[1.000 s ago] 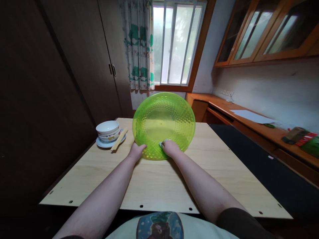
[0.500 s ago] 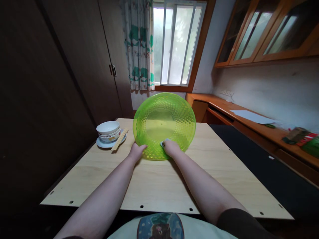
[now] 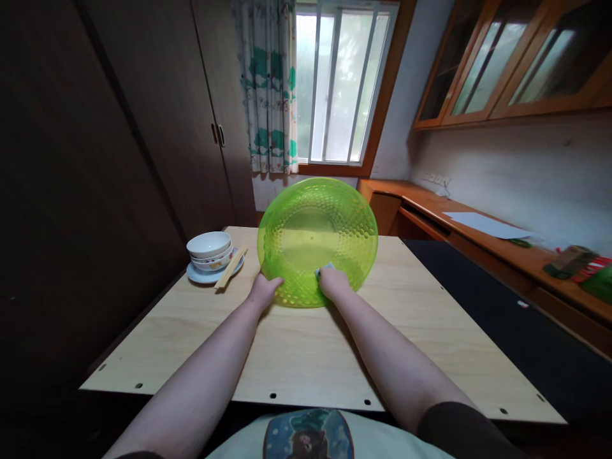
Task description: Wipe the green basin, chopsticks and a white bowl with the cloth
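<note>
A translucent lime-green plastic basin point(image 3: 310, 234) with a dimpled surface stands tilted up on its rim, its inside facing me. My left hand point(image 3: 264, 290) grips its lower left rim. My right hand point(image 3: 333, 282) presses a small pale blue cloth or sponge point(image 3: 324, 271) against the basin's lower inner face. Most of that cloth is hidden under my fingers, so I cannot tell exactly what it is.
Stacked white bowls point(image 3: 208, 247) sit on a pale blue saucer point(image 3: 201, 274), with chopsticks point(image 3: 231, 268) across its edge, left of the basin. All stand on a pale wooden board point(image 3: 296, 357). A wooden counter point(image 3: 459, 213) runs along the right wall.
My right hand and the cloth have slid a little to the right across the basin's inner face. My left hand stays on the rim.
</note>
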`<state>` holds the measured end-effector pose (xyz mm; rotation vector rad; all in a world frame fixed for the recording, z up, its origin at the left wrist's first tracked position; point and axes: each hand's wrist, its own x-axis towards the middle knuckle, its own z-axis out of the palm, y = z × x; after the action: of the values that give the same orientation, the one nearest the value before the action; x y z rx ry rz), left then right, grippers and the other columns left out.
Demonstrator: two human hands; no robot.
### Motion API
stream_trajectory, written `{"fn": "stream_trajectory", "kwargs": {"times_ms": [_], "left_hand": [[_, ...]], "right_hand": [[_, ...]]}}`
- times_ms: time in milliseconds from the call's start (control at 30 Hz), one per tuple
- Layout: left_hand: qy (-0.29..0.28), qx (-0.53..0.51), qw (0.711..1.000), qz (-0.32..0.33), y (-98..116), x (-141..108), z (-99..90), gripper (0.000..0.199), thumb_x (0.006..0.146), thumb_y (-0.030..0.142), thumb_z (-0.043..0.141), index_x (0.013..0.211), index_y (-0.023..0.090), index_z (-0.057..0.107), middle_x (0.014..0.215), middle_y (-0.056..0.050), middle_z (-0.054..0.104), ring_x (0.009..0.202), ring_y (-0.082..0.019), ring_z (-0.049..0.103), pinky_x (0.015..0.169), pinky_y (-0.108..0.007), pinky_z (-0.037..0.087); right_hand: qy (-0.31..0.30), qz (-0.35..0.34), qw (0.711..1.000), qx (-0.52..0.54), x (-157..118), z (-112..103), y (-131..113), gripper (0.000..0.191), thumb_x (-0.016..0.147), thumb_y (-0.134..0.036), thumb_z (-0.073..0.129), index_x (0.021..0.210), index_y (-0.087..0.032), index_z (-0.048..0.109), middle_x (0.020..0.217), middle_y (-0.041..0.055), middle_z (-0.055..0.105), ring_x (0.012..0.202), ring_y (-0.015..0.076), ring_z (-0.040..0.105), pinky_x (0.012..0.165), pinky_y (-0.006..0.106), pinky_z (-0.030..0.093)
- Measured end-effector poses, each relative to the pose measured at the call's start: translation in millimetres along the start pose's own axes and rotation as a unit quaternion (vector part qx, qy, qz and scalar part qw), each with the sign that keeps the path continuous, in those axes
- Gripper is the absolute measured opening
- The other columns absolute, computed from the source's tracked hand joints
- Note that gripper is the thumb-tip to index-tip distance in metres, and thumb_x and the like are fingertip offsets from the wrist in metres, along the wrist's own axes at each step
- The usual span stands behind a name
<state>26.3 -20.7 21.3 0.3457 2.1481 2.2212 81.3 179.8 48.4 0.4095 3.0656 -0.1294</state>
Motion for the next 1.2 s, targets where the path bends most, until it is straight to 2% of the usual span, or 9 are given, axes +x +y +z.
{"fn": "stream_trajectory", "kwargs": {"times_ms": [100,167,400,533,633,767,833,1000,1200], "left_hand": [[0.004,-0.015,1.000,-0.002,0,0,-0.2,0.050,0.058,0.012,0.066,0.108,0.014,0.066,0.100,-0.010,0.073,0.096,-0.026,0.067,0.091,-0.039,0.052],[0.010,-0.020,1.000,-0.004,0,1,-0.4,0.052,0.058,0.012,0.066,0.109,0.014,0.065,0.100,-0.010,0.073,0.096,-0.026,0.067,0.091,-0.039,0.052],[0.015,-0.015,1.000,0.002,1,1,0.1,0.056,0.057,0.013,0.066,0.113,0.014,0.063,0.102,-0.010,0.072,0.097,-0.026,0.066,0.092,-0.039,0.051],[0.014,-0.019,1.000,0.003,0,1,0.2,0.055,0.058,0.013,0.066,0.113,0.014,0.063,0.103,-0.010,0.072,0.096,-0.026,0.067,0.092,-0.040,0.051],[0.011,-0.023,1.000,0.004,0,1,-0.2,0.057,0.057,0.013,0.066,0.114,0.014,0.062,0.103,-0.010,0.072,0.097,-0.026,0.066,0.092,-0.040,0.051],[0.015,-0.032,0.999,0.008,1,1,-0.6,0.058,0.056,0.013,0.066,0.115,0.015,0.062,0.100,-0.008,0.072,0.096,-0.025,0.067,0.093,-0.039,0.051],[0.019,-0.030,0.999,0.006,1,1,-0.7,0.057,0.056,0.014,0.066,0.113,0.015,0.062,0.099,-0.008,0.073,0.094,-0.025,0.067,0.092,-0.039,0.051],[0.021,-0.026,0.999,-0.001,-1,2,-1.4,0.052,0.056,0.015,0.066,0.108,0.014,0.065,0.097,-0.009,0.073,0.094,-0.025,0.067,0.091,-0.039,0.052],[0.014,-0.025,1.000,0.008,-2,2,-1.3,0.050,0.055,0.015,0.066,0.105,0.013,0.065,0.100,-0.010,0.072,0.095,-0.026,0.066,0.091,-0.040,0.052]], "right_hand": [[-0.001,-0.074,0.997,0.010,-2,4,-3,0.034,0.093,-0.026,0.037,0.112,-0.020,0.064,0.107,0.0127,0.069,0.097,0.0242,0.064,0.078,0.031,0.044],[-0.002,-0.094,0.995,0.018,-2,5,-4,0.034,0.095,-0.030,0.036,0.114,-0.023,0.062,0.109,0.0104,0.068,0.097,0.0226,0.064,0.078,0.029,0.043],[0.014,0.001,1.000,0.007,2,0,5,0.033,0.092,-0.022,0.037,0.112,-0.021,0.064,0.105,0.0128,0.068,0.097,0.0248,0.064,0.079,0.032,0.044],[0.010,0.006,1.000,-0.005,4,-2,7,0.034,0.089,-0.017,0.038,0.111,-0.019,0.064,0.104,0.0143,0.068,0.099,0.0252,0.064,0.079,0.032,0.043],[-0.002,-0.024,1.000,-0.005,3,1,3,0.033,0.090,-0.019,0.038,0.112,-0.018,0.063,0.105,0.0146,0.068,0.097,0.0241,0.064,0.079,0.031,0.043],[-0.007,-0.098,0.995,0.020,1,6,-2,0.033,0.094,-0.028,0.037,0.117,-0.022,0.060,0.109,0.0108,0.067,0.095,0.0214,0.063,0.079,0.029,0.042],[-0.005,-0.105,0.994,0.028,1,7,-2,0.034,0.095,-0.030,0.036,0.119,-0.024,0.060,0.110,0.0098,0.067,0.096,0.0208,0.063,0.079,0.028,0.042],[-0.003,-0.047,0.998,0.030,1,4,-1,0.033,0.096,-0.031,0.036,0.119,-0.024,0.059,0.110,0.0105,0.067,0.096,0.0218,0.064,0.079,0.029,0.042],[0.003,0.034,0.999,0.009,4,-3,4,0.032,0.092,-0.019,0.037,0.112,-0.019,0.062,0.103,0.0143,0.068,0.098,0.0245,0.064,0.080,0.032,0.043]]}}
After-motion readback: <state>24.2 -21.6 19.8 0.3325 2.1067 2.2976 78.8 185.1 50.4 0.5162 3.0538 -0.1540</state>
